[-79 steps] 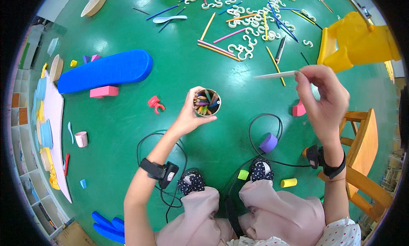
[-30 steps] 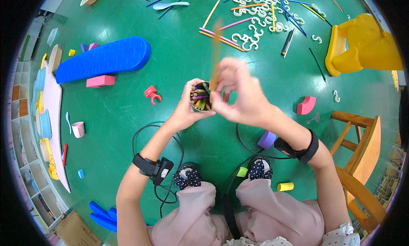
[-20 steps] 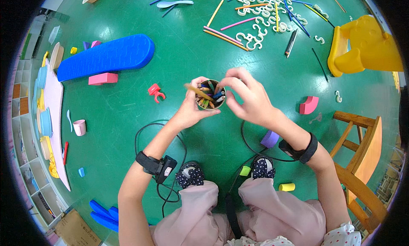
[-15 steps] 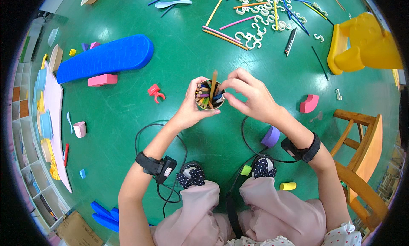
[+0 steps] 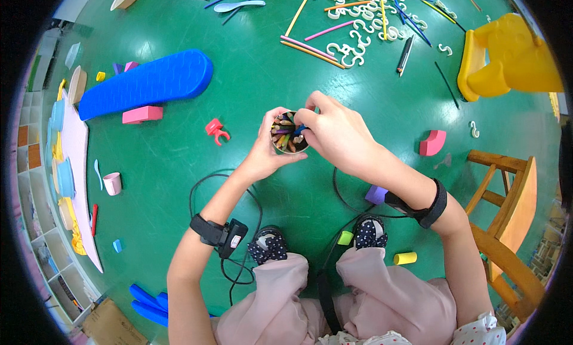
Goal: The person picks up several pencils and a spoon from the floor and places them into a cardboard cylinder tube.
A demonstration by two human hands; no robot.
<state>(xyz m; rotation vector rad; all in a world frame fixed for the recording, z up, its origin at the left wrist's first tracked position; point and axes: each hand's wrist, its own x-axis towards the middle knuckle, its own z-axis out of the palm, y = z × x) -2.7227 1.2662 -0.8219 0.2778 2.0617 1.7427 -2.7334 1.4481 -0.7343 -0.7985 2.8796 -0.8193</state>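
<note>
My left hand is wrapped round a round cup packed with coloured pencils. The pencils stand with their ends up, their tops close to the rim. Over the right side of the cup, my right hand has its fingers bent together at the opening. A blue pencil shows right beside those fingertips. Whatever they pinch, if anything, is covered by the hand.
Loose pencils and white S-shaped hooks lie scattered ahead on the green floor. A blue board rests on blocks at left. At right are a wooden chair, a yellow plastic piece and a pink curved block.
My right hand has moved left onto the cup's opening, its fingers closing in. The tall pencil that stuck up above the others no longer shows. My left hand keeps its hold on the cup.
</note>
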